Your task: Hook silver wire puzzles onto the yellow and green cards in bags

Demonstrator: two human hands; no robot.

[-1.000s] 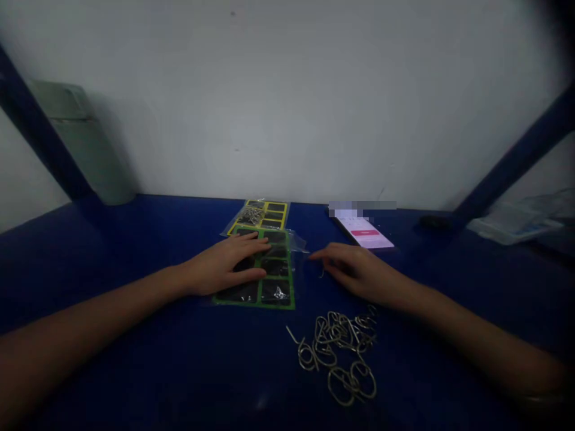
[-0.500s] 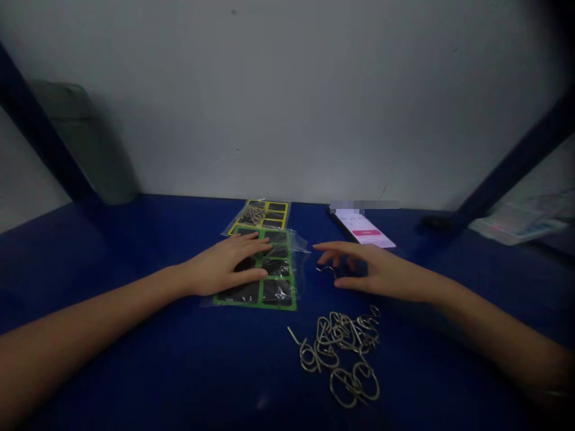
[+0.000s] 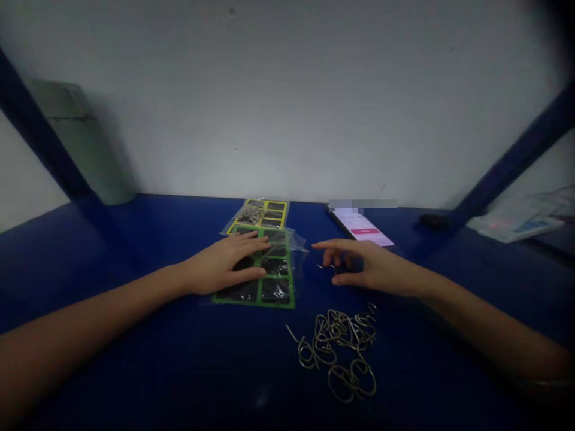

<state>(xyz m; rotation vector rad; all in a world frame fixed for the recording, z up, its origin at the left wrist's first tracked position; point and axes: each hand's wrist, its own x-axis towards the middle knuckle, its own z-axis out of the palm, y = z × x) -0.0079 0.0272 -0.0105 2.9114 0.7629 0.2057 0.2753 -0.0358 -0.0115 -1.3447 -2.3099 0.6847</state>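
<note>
My left hand lies flat, fingers spread, on a green card with black panels in a clear plastic bag. My right hand hovers just right of the bag with its fingers loosely curled and apart. A small bent wire piece lies under its fingertips; I cannot tell whether they touch it. A pile of several metal wire loops lies on the blue table, nearer to me than my right hand.
A yellow card in a bag holding wire pieces lies behind the green one. A lit phone rests at the back centre. A pale green cylinder stands back left. White plastic trays sit far right beyond a blue frame strut.
My right hand rose from flat on the table and opened, uncovering the small wire piece under its fingers. My left hand stayed on the green card.
</note>
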